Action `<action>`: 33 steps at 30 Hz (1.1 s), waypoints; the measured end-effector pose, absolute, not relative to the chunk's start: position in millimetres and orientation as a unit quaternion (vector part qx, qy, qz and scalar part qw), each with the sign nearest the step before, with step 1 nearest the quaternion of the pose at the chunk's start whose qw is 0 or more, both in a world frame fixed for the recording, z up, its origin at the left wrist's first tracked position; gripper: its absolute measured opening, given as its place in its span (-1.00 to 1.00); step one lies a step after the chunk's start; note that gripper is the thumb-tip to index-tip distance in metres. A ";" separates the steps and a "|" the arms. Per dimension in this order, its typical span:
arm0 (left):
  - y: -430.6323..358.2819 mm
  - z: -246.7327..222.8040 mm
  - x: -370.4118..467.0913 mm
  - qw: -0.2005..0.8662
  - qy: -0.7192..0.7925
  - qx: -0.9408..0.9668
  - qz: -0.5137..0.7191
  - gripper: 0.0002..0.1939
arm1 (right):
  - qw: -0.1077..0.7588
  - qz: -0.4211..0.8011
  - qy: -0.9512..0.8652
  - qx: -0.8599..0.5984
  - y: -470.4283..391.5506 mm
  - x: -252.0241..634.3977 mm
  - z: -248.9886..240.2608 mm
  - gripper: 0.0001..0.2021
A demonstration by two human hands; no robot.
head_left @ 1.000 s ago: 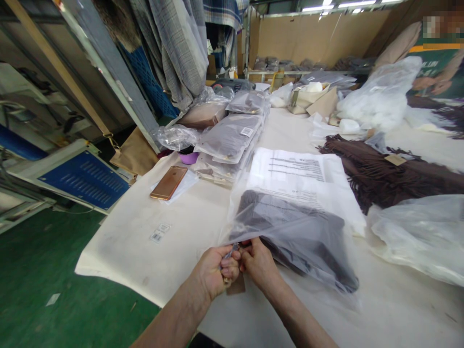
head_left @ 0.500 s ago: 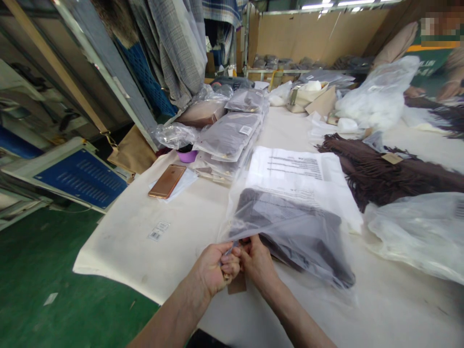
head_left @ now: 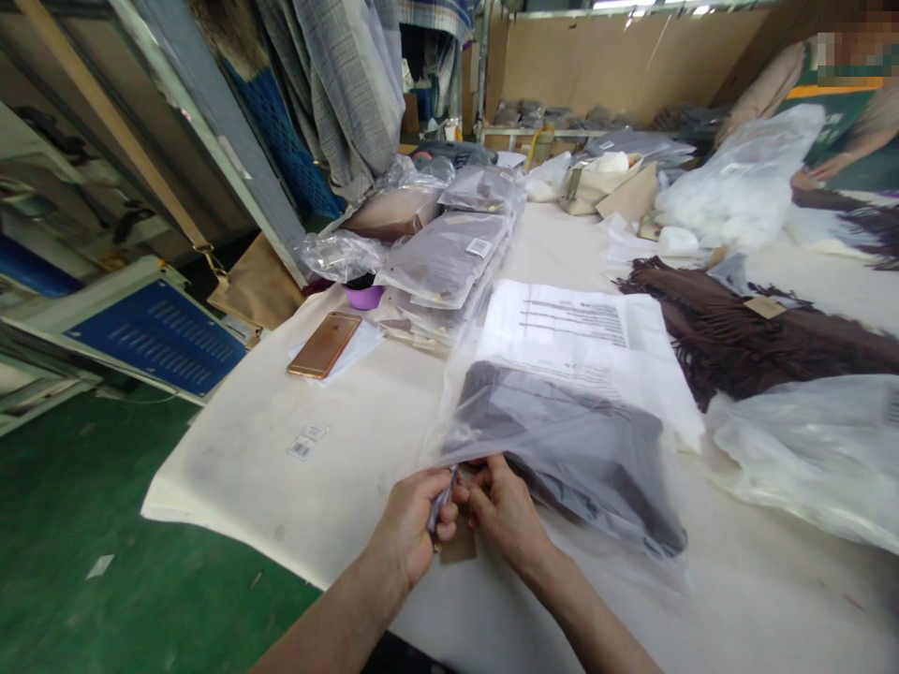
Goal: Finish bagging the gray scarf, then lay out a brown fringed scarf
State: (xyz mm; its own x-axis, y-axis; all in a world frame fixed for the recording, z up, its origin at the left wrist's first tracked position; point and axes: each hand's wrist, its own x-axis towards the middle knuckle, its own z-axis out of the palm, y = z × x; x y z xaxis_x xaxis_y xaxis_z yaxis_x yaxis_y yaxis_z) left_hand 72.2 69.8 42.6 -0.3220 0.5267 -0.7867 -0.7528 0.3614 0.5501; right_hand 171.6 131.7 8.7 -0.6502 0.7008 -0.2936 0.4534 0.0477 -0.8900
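Thin clear plastic of the garment bag (head_left: 562,440), lying near the table's (head_left: 337,440) front edge, is pinched at its mouth by the left hand (head_left: 411,524) and right hand (head_left: 504,510) pressed together, and could tear or slip.

The left hand (head_left: 411,524) and right hand (head_left: 507,513) meet at the near corner of a clear plastic bag (head_left: 562,445) containing a folded dark garment (head_left: 568,440), fingers pinched on the bag edge. A brown tag (head_left: 458,548) lies beneath them on the table (head_left: 281,449). A phone (head_left: 325,344) lies to the left.
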 end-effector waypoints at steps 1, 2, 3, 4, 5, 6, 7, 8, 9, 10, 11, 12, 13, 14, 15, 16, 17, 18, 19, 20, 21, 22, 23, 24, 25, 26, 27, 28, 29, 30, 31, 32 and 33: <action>68.1 41.3 73.8 0.555 0.612 -0.070 0.559 -0.86 | 0.114 0.561 -0.715 -0.402 131.8 172.6 8.7 -0.82; 66.3 39.7 75.0 0.535 0.631 -0.043 0.560 -0.88 | 0.118 0.560 -0.715 -0.401 131.6 173.3 8.5 -0.84; 64.4 37.8 75.9 0.516 0.650 -0.015 0.558 -0.89 | 0.122 0.560 -0.715 -0.400 131.3 173.7 8.1 -0.85; 62.5 35.6 76.4 0.495 0.668 0.013 0.555 -0.89 | 0.125 0.560 -0.715 -0.399 131.0 173.9 7.4 -0.85; 60.8 33.1 76.5 0.475 0.685 0.039 0.551 -0.88 | 0.126 0.562 -0.715 -0.397 130.9 174.0 6.7 -0.85; 59.3 30.5 76.3 0.456 0.699 0.064 0.547 -0.86 | 0.127 0.563 -0.716 -0.394 130.8 174.2 5.9 -0.84; 58.3 27.9 75.8 0.438 0.712 0.085 0.543 -0.85 | 0.128 0.561 -0.718 -0.392 130.9 174.6 5.2 -0.84; 57.7 25.5 75.2 0.423 0.721 0.102 0.539 -0.85 | 0.129 0.557 -0.721 -0.390 131.0 175.2 4.8 -0.83; 57.7 23.4 74.5 0.412 0.727 0.115 0.536 -0.85 | 0.131 0.550 -0.727 -0.389 131.0 176.1 4.7 -0.83; 58.2 21.9 73.9 0.407 0.731 0.124 0.534 -0.86 | 0.135 0.539 -0.735 -0.389 130.5 177.3 5.2 -0.82; 59.0 21.0 73.4 0.407 0.732 0.129 0.531 -0.86 | 0.140 0.526 -0.743 -0.389 129.5 178.8 6.0 -0.82; 60.0 20.8 72.8 0.410 0.731 0.130 0.530 -0.85 | 0.147 0.514 -0.750 -0.388 127.7 180.4 7.2 -0.83; 61.1 21.3 72.2 0.417 0.728 0.127 0.529 -0.83 | 0.152 0.497 -0.760 -0.390 125.1 181.9 8.5 -0.84; 62.0 22.3 71.3 0.425 0.724 0.122 0.530 -0.80 | 0.152 0.471 -0.775 -0.393 121.7 183.3 9.9 -0.84; 62.7 23.8 70.3 0.432 0.720 0.116 0.531 -0.76 | 0.149 0.435 -0.794 -0.398 117.6 184.4 11.0 -0.84; 63.1 25.7 69.2 0.439 0.716 0.108 0.532 -0.73 | 0.142 0.392 -0.814 -0.405 113.0 184.9 11.7 -0.84; 63.4 27.6 67.9 0.445 0.713 0.102 0.532 -0.70 | 0.131 0.345 -0.832 -0.413 108.2 184.8 11.9 -0.84; 63.4 29.6 66.6 0.450 0.711 0.096 0.532 -0.67 | 0.121 0.302 -0.847 -0.420 103.6 184.1 11.7 -0.84; 63.4 31.4 65.5 0.456 0.709 0.093 0.531 -0.64 | 0.112 0.269 -0.857 -0.424 99.5 182.7 11.2 -0.84; 63.4 33.0 64.7 0.460 0.707 0.090 0.530 -0.61 | 0.105 0.250 -0.862 -0.428 96.1 180.9 10.6 -0.84; 63.4 34.2 64.1 0.463 0.706 0.089 0.529 -0.58 | 0.098 0.239 -0.864 -0.432 93.5 178.7 9.9 -0.82; 63.4 35.1 63.9 0.465 0.705 0.089 0.528 -0.57 | 0.090 0.236 -0.864 -0.436 91.9 176.5 9.5 -0.80; 63.4 35.7 63.8 0.465 0.706 0.089 0.527 -0.55 | 0.082 0.239 -0.861 -0.440 91.3 174.4 9.2 -0.79; 63.4 36.1 63.7 0.464 0.707 0.089 0.526 -0.55 | 0.074 0.251 -0.855 -0.448 91.7 172.9 9.3 -0.80; 63.4 36.4 63.6 0.464 0.708 0.089 0.526 -0.55 | 0.066 0.268 -0.846 -0.456 92.9 172.1 9.5 -0.82; 63.3 36.6 63.2 0.464 0.708 0.087 0.526 -0.54 | 0.060 0.288 -0.837 -0.462 94.8 172.2 9.9 -0.84; 63.1 36.9 62.5 0.466 0.707 0.085 0.526 -0.54 | 0.057 0.306 -0.829 -0.464 97.3 173.3 10.2 -0.86; 62.8 37.2 61.6 0.469 0.705 0.082 0.526 -0.53 | 0.054 0.320 -0.822 -0.468 100.1 175.5 10.6 -0.86; 62.6 37.5 60.4 0.474 0.702 0.077 0.526 -0.53 | 0.058 0.323 -0.821 -0.466 102.9 178.5 11.1 -0.88; 62.4 37.8 59.3 0.479 0.698 0.072 0.528 -0.52 | 0.073 0.311 -0.830 -0.457 105.6 181.9 11.7 -0.91; 62.2 38.0 58.1 0.485 0.693 0.066 0.529 -0.51 | 0.101 0.284 -0.846 -0.439 108.0 185.5 12.7 -0.92; 62.1 38.2 57.2 0.489 0.688 0.061 0.532 -0.50 | 0.140 0.249 -0.863 -0.416 109.9 188.8 14.0 -0.91; 62.1 38.2 56.5 0.493 0.683 0.057 0.536 -0.49 | 0.183 0.209 -0.878 -0.389 111.3 191.5 15.7 -0.88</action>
State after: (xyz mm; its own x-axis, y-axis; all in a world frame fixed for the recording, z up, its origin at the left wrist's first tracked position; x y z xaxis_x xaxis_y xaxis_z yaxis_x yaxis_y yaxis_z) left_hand 56.5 62.1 38.2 -0.5082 0.6054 -0.6126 -0.4506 0.4192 0.7882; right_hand 191.5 111.3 15.7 -0.6304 0.7598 0.1589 0.6074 0.6103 -0.5086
